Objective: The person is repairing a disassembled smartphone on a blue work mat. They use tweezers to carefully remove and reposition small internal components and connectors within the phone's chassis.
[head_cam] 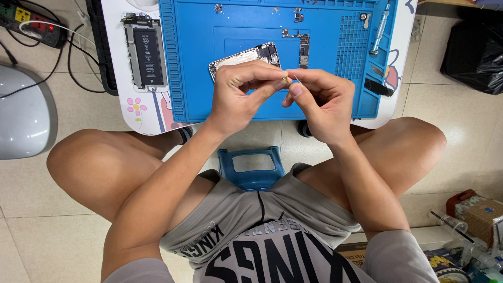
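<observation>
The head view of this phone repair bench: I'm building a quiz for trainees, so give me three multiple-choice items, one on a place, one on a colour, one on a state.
1. Where does the opened phone body with the black battery lie?
A. on the blue mat
B. on the white tabletop, left of the mat
C. on the floor

2. What colour is the work mat?
A. blue
B. green
C. grey

3. What are the left hand and right hand doing?
A. resting flat on the knees
B. pinching a tiny part together, fingers meeting above the mat
C. each lifting a phone

Answers:
1 B, it sits beside the mat's left rim, on the table.
2 A, the ribbed mat is bright blue.
3 B, thumbs and forefingers close on a small piece between them; what it is cannot be told.
</observation>
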